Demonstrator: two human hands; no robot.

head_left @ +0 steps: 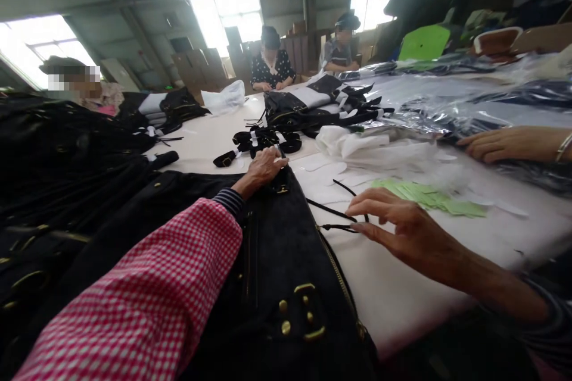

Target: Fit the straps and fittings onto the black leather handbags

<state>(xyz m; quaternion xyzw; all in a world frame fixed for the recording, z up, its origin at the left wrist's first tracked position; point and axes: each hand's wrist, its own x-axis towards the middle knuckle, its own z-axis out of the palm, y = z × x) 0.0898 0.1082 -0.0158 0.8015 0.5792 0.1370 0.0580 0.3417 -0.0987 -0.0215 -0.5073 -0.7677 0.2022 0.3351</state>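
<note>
A black bag (214, 262) with brass-coloured studs and a zip along its right side lies before me. My left hand (266, 165) rests at its far edge, fingers curled over the corner by a small buckle; the fingertips are partly hidden. Off the zip's end runs a thin black cord (328, 211), spread over the table to the right. My right hand (402, 226) has thumb and forefinger close together around this cord, the other fingers loosely bent. Just beyond my left hand lies a bunch of black straps (268, 140) bound with white wraps.
More black bags (53, 149) are heaped on the left, others (299, 101) stacked farther back. Green paper slips (433, 197) and white crumpled wrapping (357, 146) lie on the right. A co-worker's hand (513, 143) touches plastic-wrapped goods there. Several people sit around the table.
</note>
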